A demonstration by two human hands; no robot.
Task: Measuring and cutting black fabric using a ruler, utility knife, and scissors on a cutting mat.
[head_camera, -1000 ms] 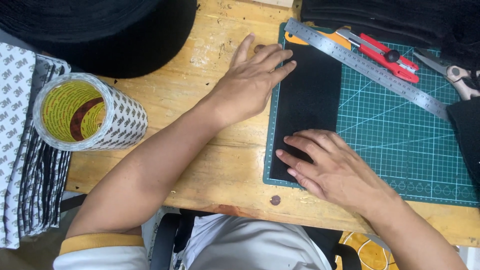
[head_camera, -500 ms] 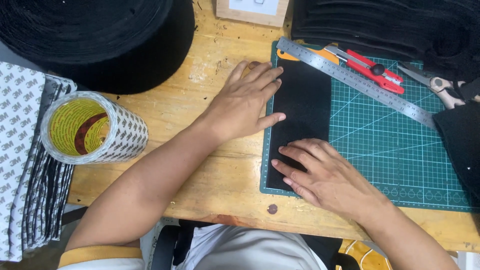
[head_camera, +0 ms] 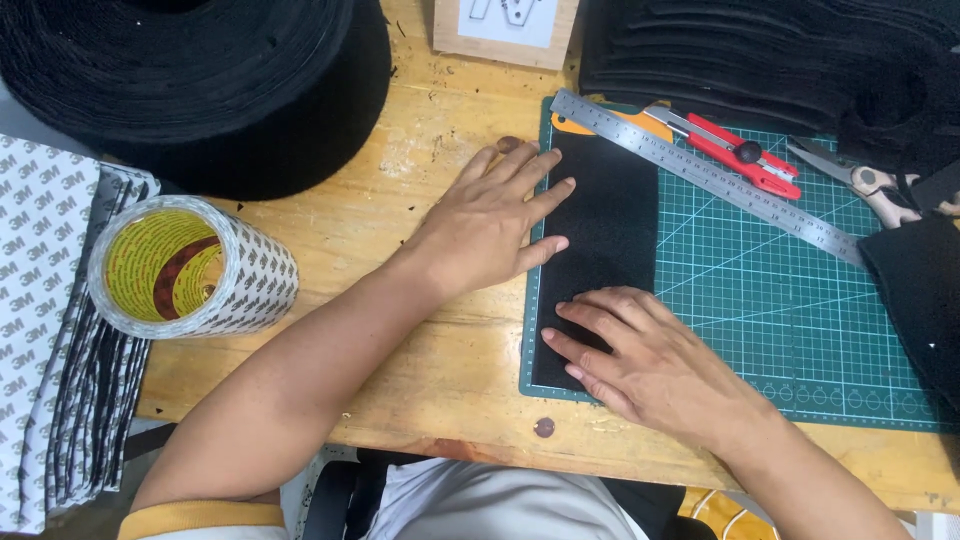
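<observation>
Black strip point(head_camera: 610, 235) lies flat along the left edge of the green mat point(head_camera: 790, 330), long axis running away from the person. Left hand point(head_camera: 490, 225) is spread flat, fingers pressing the strip's upper left part. Right hand point(head_camera: 650, 360) is also flat and open, fingertips on its lower end; neither hand grips anything.

Judgement: strip looks thin, soft, light and matte, likely felt-like; it should bend readily and not slip much. Best lifted at a free corner or a short end.

Tape roll point(head_camera: 190, 268) sits left on the wooden table point(head_camera: 400, 210), white patterned wrap, yellow core. Grey-white patterned sheets point(head_camera: 45, 330) stack at far left. A small box point(head_camera: 505, 28) with a white label stands at top centre.
</observation>
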